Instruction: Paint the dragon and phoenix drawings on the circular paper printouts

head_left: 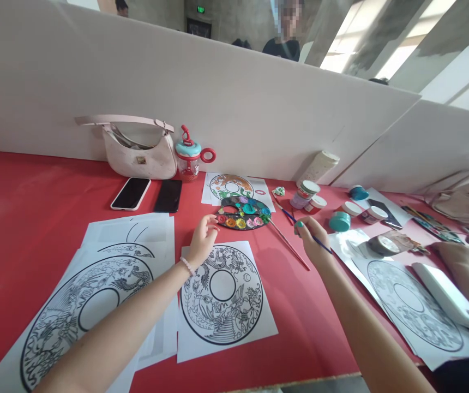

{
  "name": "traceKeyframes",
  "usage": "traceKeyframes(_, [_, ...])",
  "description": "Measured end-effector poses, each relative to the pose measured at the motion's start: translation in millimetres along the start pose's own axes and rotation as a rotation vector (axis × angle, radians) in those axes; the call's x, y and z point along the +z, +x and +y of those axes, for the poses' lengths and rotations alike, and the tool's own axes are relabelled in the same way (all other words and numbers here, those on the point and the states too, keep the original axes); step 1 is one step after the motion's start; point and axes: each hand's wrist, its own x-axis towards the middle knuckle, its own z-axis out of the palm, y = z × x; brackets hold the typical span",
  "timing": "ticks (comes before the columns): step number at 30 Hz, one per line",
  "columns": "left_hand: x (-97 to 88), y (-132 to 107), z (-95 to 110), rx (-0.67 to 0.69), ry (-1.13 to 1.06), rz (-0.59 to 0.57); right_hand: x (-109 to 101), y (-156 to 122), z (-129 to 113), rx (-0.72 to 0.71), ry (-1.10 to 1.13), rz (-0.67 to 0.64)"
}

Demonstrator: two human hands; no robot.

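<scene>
My right hand (310, 234) pinches a thin blue-handled paintbrush (322, 244), its tip pointing up and left toward the paint palette. The dark palette (246, 228) carries wells of red, orange, yellow, pink, green and blue paint. At its left edge is my left hand (204, 237), with a beaded bracelet at the wrist; thumb and fingers curve apart, and I see nothing held. A second paintbrush (289, 245) rests against the palette's right end. Just below the palette lies a sheet with an uncoloured round phoenix-and-dragon line drawing (223, 322).
More printed sheets (99, 273) lie left, under my forearm. Behind them are two phones (131, 194), a pink handbag (140, 158) and a cup (188, 158). Paint jars (340, 221) stand right. Another person's hand (455, 254) is far right, near a white case (451, 295).
</scene>
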Motion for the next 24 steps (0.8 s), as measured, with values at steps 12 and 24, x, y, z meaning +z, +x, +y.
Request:
traceKeyframes(12, [-0.3, 0, 3, -0.03, 0.037, -0.013, 15, -1, -6, 0.089, -0.132, -0.066])
traceKeyframes(24, [-0.5, 0, 2, -0.034, 0.063, -0.027, 20, -3, -3, 0.105, -0.149, -0.071])
